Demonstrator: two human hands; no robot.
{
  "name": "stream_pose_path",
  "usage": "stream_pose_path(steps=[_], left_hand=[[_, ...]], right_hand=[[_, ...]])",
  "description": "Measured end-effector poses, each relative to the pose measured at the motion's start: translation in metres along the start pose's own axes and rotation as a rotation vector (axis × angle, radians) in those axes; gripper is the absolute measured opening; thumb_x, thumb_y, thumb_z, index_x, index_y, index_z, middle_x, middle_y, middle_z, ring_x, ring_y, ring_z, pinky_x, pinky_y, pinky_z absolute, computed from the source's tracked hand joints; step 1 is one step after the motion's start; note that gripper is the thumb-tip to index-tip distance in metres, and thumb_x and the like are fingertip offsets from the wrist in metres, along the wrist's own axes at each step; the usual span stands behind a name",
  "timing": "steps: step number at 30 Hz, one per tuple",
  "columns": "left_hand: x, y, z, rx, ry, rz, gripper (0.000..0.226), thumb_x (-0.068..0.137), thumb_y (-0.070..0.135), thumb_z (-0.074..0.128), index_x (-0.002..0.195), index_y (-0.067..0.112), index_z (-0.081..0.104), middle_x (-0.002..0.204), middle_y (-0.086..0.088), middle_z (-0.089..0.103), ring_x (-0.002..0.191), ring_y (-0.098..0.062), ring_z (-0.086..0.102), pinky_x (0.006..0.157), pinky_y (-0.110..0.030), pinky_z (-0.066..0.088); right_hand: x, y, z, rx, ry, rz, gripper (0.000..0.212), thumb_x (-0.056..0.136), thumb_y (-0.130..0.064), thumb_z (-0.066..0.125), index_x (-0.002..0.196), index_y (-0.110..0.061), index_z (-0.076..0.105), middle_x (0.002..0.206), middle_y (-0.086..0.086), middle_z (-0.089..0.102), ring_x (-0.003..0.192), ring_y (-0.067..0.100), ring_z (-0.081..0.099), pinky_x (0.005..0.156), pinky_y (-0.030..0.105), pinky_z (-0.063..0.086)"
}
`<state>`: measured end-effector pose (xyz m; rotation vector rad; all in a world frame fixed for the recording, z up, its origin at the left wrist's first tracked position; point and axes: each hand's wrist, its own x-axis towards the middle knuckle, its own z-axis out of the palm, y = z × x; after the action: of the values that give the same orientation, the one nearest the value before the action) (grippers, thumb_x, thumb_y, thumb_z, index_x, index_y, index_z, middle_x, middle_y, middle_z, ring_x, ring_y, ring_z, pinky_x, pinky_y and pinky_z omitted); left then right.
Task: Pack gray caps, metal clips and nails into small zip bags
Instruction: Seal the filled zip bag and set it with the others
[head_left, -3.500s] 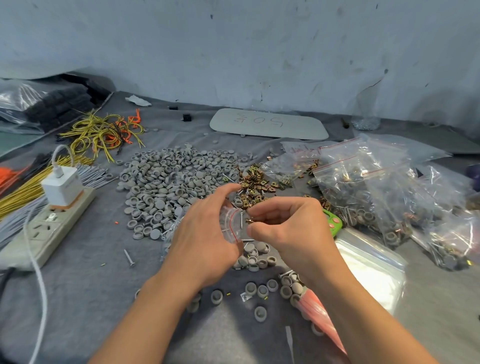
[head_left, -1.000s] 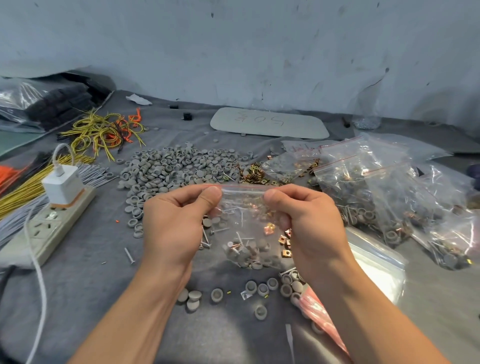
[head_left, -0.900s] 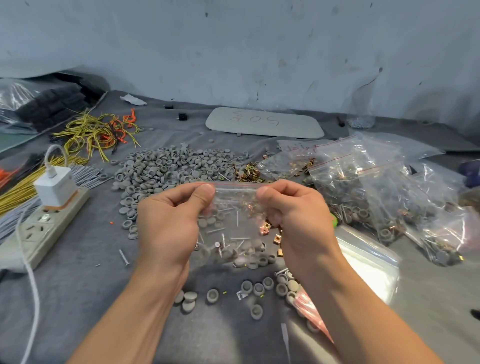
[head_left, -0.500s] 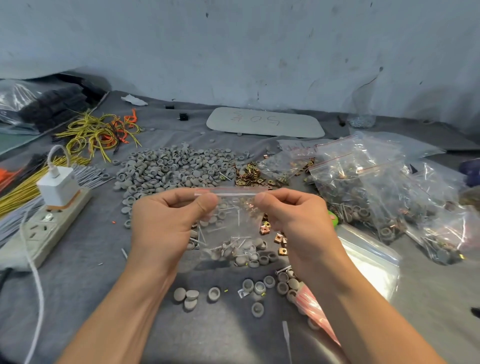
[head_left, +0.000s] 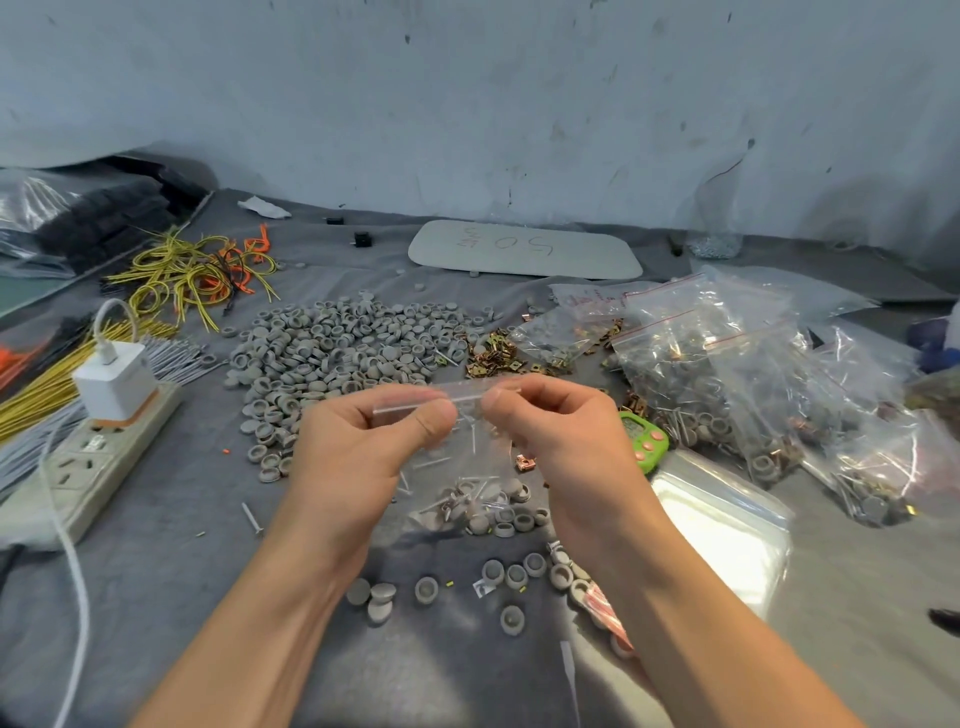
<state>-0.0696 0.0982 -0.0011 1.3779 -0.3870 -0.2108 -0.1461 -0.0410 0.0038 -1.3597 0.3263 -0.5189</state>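
Observation:
A small clear zip bag (head_left: 462, 467) hangs between my hands above the grey cloth, with gray caps, nails and copper clips settled at its bottom. My left hand (head_left: 358, 457) pinches the left part of the bag's top strip between thumb and forefinger. My right hand (head_left: 561, 441) pinches the strip close beside it, thumbs nearly touching. Behind the bag lies a big pile of gray caps (head_left: 343, 353), and a heap of metal clips (head_left: 493, 356) sits to its right. Several loose caps (head_left: 514, 577) and a single nail (head_left: 252, 518) lie near my wrists.
Filled zip bags (head_left: 727, 379) are heaped at the right, with a stack of empty bags (head_left: 722, 525) and a green timer (head_left: 644, 441) in front. A power strip with a charger (head_left: 93, 431) and wire bundles (head_left: 192, 270) are at the left. A grey board (head_left: 524, 249) lies near the wall.
Earlier my right hand put pieces into the bag's mouth. Since then both hands took the top strip, and my right fingers slid left along it toward my left hand.

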Motion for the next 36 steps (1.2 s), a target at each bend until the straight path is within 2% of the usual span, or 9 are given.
stream_pose_path(steps=[2, 5, 17, 23, 27, 30, 33, 34, 36], left_hand=[[0.000, -0.002, 0.003, 0.000, 0.015, 0.000, 0.003, 0.068, 0.016, 0.083, 0.071, 0.017, 0.082, 0.067, -0.004, 0.074, 0.061, -0.009, 0.067, 0.059, -0.015, 0.052], [0.001, -0.005, 0.005, 0.009, 0.067, 0.026, 0.012, 0.078, 0.003, 0.081, 0.071, 0.013, 0.080, 0.063, -0.005, 0.071, 0.056, -0.010, 0.063, 0.057, -0.016, 0.051], [0.001, -0.006, 0.007, 0.027, 0.027, 0.104, 0.013, 0.081, -0.001, 0.079, 0.078, 0.011, 0.081, 0.067, -0.004, 0.074, 0.060, -0.009, 0.065, 0.060, -0.019, 0.052], [0.003, -0.005, 0.003, -0.033, 0.029, 0.022, 0.013, 0.075, 0.027, 0.075, 0.074, 0.018, 0.083, 0.073, -0.009, 0.077, 0.065, -0.013, 0.070, 0.064, -0.018, 0.055], [0.001, -0.005, 0.000, -0.048, -0.012, 0.036, 0.023, 0.080, 0.032, 0.067, 0.076, 0.017, 0.084, 0.074, -0.013, 0.076, 0.066, -0.015, 0.070, 0.068, -0.019, 0.056], [0.002, -0.006, -0.001, -0.052, -0.016, 0.001, 0.037, 0.085, 0.039, 0.060, 0.077, 0.011, 0.082, 0.081, -0.016, 0.078, 0.073, -0.018, 0.073, 0.076, -0.026, 0.055], [0.004, -0.006, -0.001, -0.136, -0.042, -0.028, 0.045, 0.089, 0.043, 0.053, 0.072, 0.013, 0.081, 0.079, -0.014, 0.077, 0.076, -0.019, 0.074, 0.078, -0.031, 0.056], [0.003, -0.004, 0.001, -0.196, -0.069, -0.043, 0.043, 0.088, 0.042, 0.053, 0.071, 0.015, 0.082, 0.077, -0.011, 0.077, 0.074, -0.018, 0.075, 0.074, -0.028, 0.059], [0.003, 0.000, 0.006, -0.325, -0.071, -0.091, 0.038, 0.086, 0.040, 0.057, 0.074, 0.016, 0.084, 0.076, -0.008, 0.077, 0.073, -0.017, 0.076, 0.068, -0.026, 0.061]], right_hand=[[0.001, 0.001, 0.002, 0.001, 0.017, 0.010, 0.016, 0.082, -0.001, 0.080, 0.071, -0.013, 0.078, 0.061, -0.004, 0.065, 0.055, 0.002, 0.053, 0.057, 0.013, 0.042], [0.002, 0.002, 0.003, 0.016, 0.034, 0.002, 0.024, 0.080, 0.002, 0.079, 0.064, -0.015, 0.076, 0.057, -0.005, 0.062, 0.051, 0.000, 0.051, 0.054, 0.011, 0.041], [0.002, 0.003, 0.011, -0.014, -0.074, -0.101, 0.015, 0.078, 0.002, 0.080, 0.071, -0.011, 0.080, 0.074, 0.014, 0.075, 0.070, 0.017, 0.065, 0.070, 0.026, 0.053], [0.003, 0.000, 0.001, 0.017, -0.030, -0.040, 0.018, 0.085, 0.000, 0.077, 0.072, -0.011, 0.081, 0.060, -0.002, 0.065, 0.052, 0.004, 0.052, 0.054, 0.014, 0.043], [0.003, 0.004, -0.003, -0.041, -0.032, -0.012, 0.016, 0.087, -0.007, 0.077, 0.074, -0.014, 0.083, 0.062, 0.010, 0.048, 0.053, 0.011, 0.033, 0.049, 0.017, 0.032], [0.003, 0.001, -0.010, -0.192, -0.062, -0.061, 0.009, 0.086, -0.024, 0.080, 0.078, -0.021, 0.084, 0.067, 0.013, 0.059, 0.062, 0.012, 0.049, 0.061, 0.021, 0.044], [0.003, 0.003, -0.018, -0.464, -0.264, 0.011, 0.029, 0.074, -0.040, 0.085, 0.102, -0.035, 0.081, 0.112, -0.008, 0.072, 0.101, 0.006, 0.065, 0.092, 0.027, 0.049], [0.002, 0.006, -0.018, -0.515, -0.354, 0.046, 0.036, 0.075, -0.035, 0.086, 0.111, -0.034, 0.078, 0.113, -0.014, 0.072, 0.101, 0.003, 0.066, 0.091, 0.025, 0.050], [-0.002, 0.015, -0.014, -0.517, -0.418, 0.082, 0.026, 0.084, -0.018, 0.081, 0.109, -0.025, 0.080, 0.100, -0.008, 0.079, 0.084, 0.002, 0.069, 0.079, 0.018, 0.052]])
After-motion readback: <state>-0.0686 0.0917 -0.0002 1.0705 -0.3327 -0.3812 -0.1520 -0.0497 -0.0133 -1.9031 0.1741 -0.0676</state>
